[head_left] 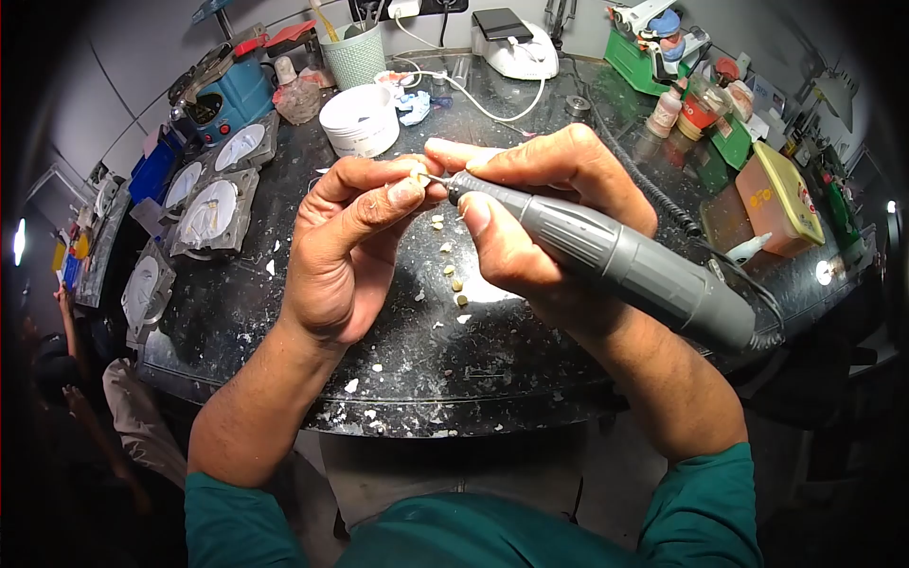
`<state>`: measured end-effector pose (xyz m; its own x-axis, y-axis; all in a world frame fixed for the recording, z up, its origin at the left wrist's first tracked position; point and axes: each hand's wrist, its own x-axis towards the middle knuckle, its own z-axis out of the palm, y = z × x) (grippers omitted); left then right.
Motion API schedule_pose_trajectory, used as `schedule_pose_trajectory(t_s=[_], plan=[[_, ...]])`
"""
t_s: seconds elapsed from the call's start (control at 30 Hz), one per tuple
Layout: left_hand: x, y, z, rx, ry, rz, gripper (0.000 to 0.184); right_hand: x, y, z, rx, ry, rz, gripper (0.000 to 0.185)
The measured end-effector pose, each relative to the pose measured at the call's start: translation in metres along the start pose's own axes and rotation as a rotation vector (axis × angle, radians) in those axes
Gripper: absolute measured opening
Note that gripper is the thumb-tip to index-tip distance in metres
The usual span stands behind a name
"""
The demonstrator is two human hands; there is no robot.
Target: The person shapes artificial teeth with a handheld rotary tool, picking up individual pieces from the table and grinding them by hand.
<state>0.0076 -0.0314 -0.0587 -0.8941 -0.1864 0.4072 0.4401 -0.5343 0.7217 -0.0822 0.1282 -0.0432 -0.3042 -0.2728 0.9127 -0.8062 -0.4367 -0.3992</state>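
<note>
My left hand (343,237) pinches a small cream-coloured dental crown (418,173) between thumb and fingertips, which partly cover it. In my right hand (544,204) lies a dark grey rotary handpiece (630,260), gripped like a pen. Its thin bur (435,178) points left and meets the crown or sits right beside it; I cannot tell whether they touch. Below the hands, several small tooth-like pieces (449,271) lie in a loose row on the black worktop (454,364), some cream and some brownish gold.
White plaster casts in metal flasks (210,213) stand at the left. Behind my hands are a white tub (360,121), a green-white cup (353,59) and a white control unit (516,52). A coiled cord (663,199) and a yellow-lidded box (781,199) are right. Another person's hand (63,301) shows far left.
</note>
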Motion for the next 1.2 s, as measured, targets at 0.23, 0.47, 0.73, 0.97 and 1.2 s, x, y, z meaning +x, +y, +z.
schedule_pose_trajectory(t_s=[0.23,0.47,0.73,0.97,1.2], plan=[[0.0000,-0.0003,-0.0003,0.021,0.010,0.005,0.015,0.0002,0.0022,0.0061,0.019,0.104,0.008,0.017],[-0.0004,0.0003,0.0007,0.026,0.018,0.003,0.014,-0.0005,0.0026,0.0071,0.018,0.116,0.018,0.018],[0.0003,0.0003,0.0005,0.018,0.004,-0.004,0.014,-0.0007,0.0037,0.0076,0.035,0.128,0.027,0.020],[-0.0001,-0.0001,0.0025,0.009,0.010,0.008,0.013,-0.0004,0.0027,0.0061,0.022,0.115,0.019,0.019],[-0.0003,0.0000,0.0041,-0.002,0.001,0.009,0.013,-0.0008,0.0013,0.0058,0.045,0.101,0.050,0.019]])
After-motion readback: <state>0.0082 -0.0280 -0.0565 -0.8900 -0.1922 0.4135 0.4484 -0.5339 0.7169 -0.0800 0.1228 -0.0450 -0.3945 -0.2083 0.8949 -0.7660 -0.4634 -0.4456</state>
